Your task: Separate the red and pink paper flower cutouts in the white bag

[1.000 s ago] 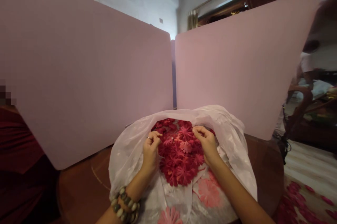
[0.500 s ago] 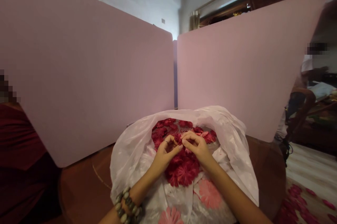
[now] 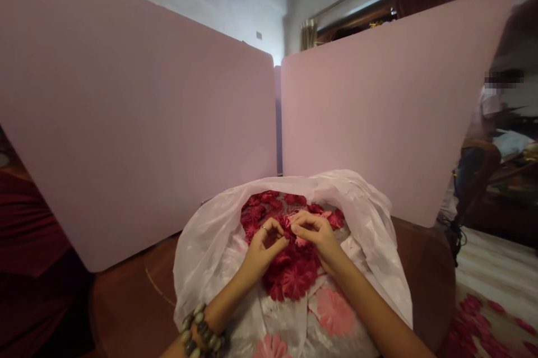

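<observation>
Between my fingertips is a small red fabric flower [image 3: 286,227], pinched from both sides. My left hand [image 3: 265,241], with a ring on one finger, closes on its left edge. My right hand [image 3: 316,235] pinches it from the right. Below them, several dark red petal pieces [image 3: 292,277] lie in a heap inside a white plastic bag [image 3: 202,257] whose mouth is spread wide. Pale pink flower pieces [image 3: 335,311] rest on the plastic nearer to me. My hands cover part of the heap.
A round brown wooden table [image 3: 130,296] carries the bag. Two tall pink panels [image 3: 168,122] stand behind it, nearly meeting in the middle. A person in dark red [image 3: 29,229] is at the left; another person [image 3: 490,106] is beyond the right panel. Red petals [image 3: 479,324] lie at lower right.
My hands stay together at the same place, with only slight finger movement on the red flower. The whole view has shifted slightly.
</observation>
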### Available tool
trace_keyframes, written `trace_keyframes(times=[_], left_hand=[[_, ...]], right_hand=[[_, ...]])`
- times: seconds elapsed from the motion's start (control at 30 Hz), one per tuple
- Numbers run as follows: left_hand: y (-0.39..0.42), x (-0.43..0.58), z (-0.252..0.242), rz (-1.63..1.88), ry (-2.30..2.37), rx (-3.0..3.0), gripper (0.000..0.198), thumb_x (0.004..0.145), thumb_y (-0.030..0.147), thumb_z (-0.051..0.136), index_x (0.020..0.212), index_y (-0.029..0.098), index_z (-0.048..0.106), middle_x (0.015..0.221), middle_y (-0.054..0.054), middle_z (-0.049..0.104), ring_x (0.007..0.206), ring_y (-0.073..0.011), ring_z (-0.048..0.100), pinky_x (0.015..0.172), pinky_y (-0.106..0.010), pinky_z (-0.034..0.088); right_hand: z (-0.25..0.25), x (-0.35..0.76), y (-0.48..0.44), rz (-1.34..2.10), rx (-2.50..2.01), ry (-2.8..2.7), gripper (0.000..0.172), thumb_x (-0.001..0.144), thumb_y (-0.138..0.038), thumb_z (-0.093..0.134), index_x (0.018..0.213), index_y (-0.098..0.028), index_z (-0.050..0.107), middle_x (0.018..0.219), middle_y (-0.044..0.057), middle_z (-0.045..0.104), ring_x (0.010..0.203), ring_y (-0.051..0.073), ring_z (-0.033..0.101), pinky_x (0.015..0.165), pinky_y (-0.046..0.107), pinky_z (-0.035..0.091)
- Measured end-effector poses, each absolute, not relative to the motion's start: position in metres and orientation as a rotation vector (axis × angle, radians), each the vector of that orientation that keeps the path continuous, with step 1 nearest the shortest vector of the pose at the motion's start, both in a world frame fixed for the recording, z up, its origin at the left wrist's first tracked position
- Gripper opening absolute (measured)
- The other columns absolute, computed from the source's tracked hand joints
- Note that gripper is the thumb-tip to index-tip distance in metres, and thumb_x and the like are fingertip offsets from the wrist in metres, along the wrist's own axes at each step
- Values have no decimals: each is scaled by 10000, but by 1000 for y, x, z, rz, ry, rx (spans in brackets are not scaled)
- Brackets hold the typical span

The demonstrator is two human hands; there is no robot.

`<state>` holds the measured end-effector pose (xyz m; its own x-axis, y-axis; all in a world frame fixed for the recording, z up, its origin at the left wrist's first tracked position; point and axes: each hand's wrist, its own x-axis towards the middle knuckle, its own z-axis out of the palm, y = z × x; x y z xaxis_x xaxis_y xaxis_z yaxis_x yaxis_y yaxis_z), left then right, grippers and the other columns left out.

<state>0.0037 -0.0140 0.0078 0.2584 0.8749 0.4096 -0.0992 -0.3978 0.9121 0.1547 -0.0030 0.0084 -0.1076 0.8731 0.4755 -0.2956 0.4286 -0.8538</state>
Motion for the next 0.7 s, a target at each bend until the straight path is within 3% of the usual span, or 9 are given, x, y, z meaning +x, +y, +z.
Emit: trace_keyframes(times=[0.33,0.7], left_hand=[[-17,4,13,1326,802,1636,253,729,416,606,667,201,490,639,31,438,628,-147,408,630,-268,347],[-14,2,9,1308,730,1640,257,711,354,649,665,197,452,653,41,411,624,-129,377,602,-251,320]], right_hand=[[15,155,-8,1064,-612,-1338,142,645,-315,759,568,-218,690,742,23,621,776,181,557,760,309,432],[12,156,-6,1055,-595,-1373,130,639,-298,766,567,-218,695,724,14,624,730,166,550,700,298,413]])
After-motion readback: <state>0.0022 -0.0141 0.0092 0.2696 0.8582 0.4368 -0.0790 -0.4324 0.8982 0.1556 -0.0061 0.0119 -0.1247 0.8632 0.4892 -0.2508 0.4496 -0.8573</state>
